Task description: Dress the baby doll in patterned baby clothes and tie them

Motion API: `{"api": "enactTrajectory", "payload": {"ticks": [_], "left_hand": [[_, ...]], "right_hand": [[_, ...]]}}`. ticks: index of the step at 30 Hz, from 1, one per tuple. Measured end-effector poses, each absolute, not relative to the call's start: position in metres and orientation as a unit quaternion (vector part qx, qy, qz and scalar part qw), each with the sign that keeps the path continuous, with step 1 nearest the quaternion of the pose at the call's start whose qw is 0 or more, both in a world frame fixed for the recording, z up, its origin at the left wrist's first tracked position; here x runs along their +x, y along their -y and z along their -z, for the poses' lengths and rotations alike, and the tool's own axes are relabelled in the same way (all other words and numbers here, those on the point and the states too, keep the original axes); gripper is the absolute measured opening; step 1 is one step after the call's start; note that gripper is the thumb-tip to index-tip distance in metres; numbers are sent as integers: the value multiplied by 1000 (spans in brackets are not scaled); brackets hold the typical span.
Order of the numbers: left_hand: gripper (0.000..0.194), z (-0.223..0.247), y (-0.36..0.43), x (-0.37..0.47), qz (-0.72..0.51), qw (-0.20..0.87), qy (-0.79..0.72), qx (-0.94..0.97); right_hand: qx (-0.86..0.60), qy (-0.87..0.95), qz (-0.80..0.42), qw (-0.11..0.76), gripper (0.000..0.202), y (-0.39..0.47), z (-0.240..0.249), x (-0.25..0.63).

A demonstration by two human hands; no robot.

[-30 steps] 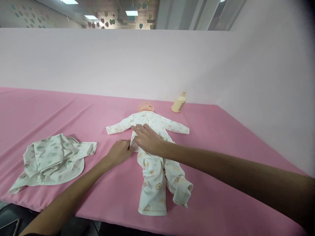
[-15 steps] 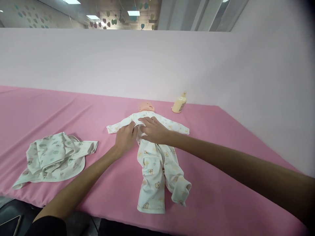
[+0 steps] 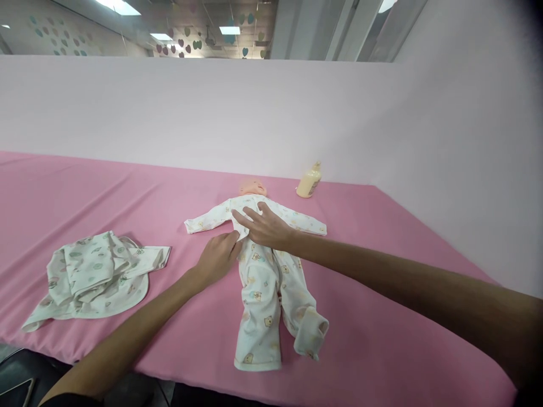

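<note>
A doll (image 3: 253,188) lies on its back on the pink cloth, its head toward the wall, in a white patterned top (image 3: 212,217) with both sleeves spread sideways. White patterned trousers (image 3: 259,288) cover its lower part, the right-hand leg end bent and bunched. My left hand (image 3: 219,255) pinches the top's lower edge at the left side of the waist. Over the doll's chest and belly rests my right hand (image 3: 265,225), fingers spread, holding nothing.
On the left of the pink-covered table (image 3: 169,192) lies a crumpled white patterned garment (image 3: 95,277). A pale yellow pump bottle (image 3: 309,182) stands near the back wall. A dark chair (image 3: 25,373) shows at the lower left.
My left hand has moved slightly down and toward me with the top's edge. My right hand has opened its fingers over the top, which now lies lower over the waist.
</note>
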State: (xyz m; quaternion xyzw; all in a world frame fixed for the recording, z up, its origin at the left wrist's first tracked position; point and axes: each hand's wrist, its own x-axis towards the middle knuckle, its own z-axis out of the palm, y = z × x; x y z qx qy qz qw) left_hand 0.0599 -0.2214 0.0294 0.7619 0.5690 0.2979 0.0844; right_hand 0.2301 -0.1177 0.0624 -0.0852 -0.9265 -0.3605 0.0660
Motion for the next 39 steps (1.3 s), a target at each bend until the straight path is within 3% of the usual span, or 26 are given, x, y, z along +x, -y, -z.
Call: {"api": "enactTrajectory", "payload": {"ticks": [7,12,18,21,24,27,30,33,36,39], "left_hand": [[28,-18,228,54,-233,66,-522,818],[28,-12,232,51,-186,22,-498,847],[36,-11,231,57,-171,30,-547,819],[35,-15,232,56,-172,57,-577,797],[29,-25,236,60,-203,47,-600,773],[24,-38,238,83,-226,-1,-574,787],[19,-48,229,120,-143,-62,-515,843],[28,-57,208,155,-41,-109,-530,840],[42,-65,185,173,9,-117,-566,816],[36,-71,167,180,38,-114,-554,824]], "right_hand": [[-164,935,314,28,47,102,-52,231],[-186,923,330,63,44,91,-44,236],[-129,925,353,57,41,99,-51,253],[-164,929,313,108,31,112,-51,287],[-287,915,224,174,24,126,-43,328],[-429,866,104,235,30,132,-30,353],[-479,841,30,250,33,130,-22,354],[-464,845,41,264,10,121,-23,343],[-470,832,34,294,28,111,-30,336],[-481,805,-19,348,35,108,-37,334]]}}
